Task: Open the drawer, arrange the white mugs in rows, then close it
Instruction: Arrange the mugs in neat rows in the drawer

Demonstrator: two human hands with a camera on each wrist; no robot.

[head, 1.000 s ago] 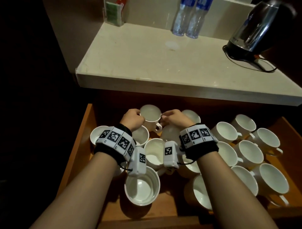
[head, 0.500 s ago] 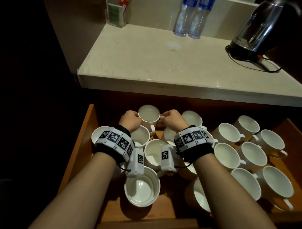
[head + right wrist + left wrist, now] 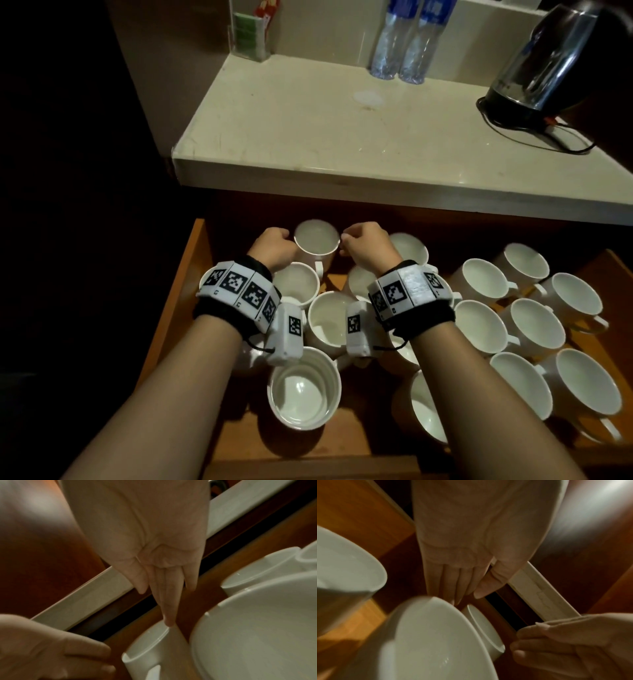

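The wooden drawer (image 3: 185,291) is pulled out and holds several white mugs. One mug (image 3: 317,240) stands upright at the back, its handle toward me. My left hand (image 3: 275,248) touches its left side and my right hand (image 3: 364,245) its right rim. In the left wrist view my left hand (image 3: 462,588) has straight fingers reaching down beside that mug (image 3: 488,632). In the right wrist view my right hand (image 3: 164,595) also has straight fingers, one tip on the mug's rim (image 3: 154,632).
More mugs (image 3: 534,329) crowd the right half of the drawer, and one stands near the front (image 3: 303,389). The stone counter (image 3: 342,137) overhangs the drawer's back. It carries a kettle (image 3: 548,68), two water bottles (image 3: 407,41) and a sachet holder (image 3: 248,34).
The back mug has turned between my hands: its handle has swung from the front right to point straight at me. Both hands stay at its sides.
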